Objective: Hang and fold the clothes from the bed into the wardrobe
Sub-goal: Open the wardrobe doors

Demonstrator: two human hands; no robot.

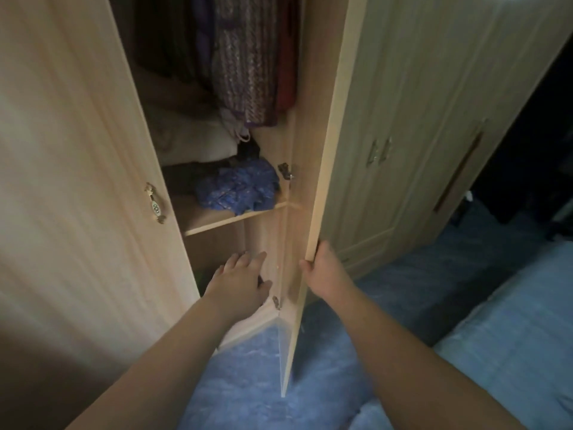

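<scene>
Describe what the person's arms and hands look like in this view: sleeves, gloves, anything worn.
Both forearms are bare right down to the frame's bottom edge; no sleeve shows. The left hand and the right hand wear no gloves. No watch, bracelet or ring is visible, though the picture is dim and soft, so a thin ring could be missed.

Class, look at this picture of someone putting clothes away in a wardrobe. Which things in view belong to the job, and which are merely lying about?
Belonging to the job:
- open pale wooden wardrobe door, gripped by the right hand
- left hand, reaching below the wooden shelf
- hanging dark and purple clothes
- light blue bed

Lying about:
- crumpled blue fabric bundle
- blue carpet
- neighbouring closed cupboard doors
</scene>
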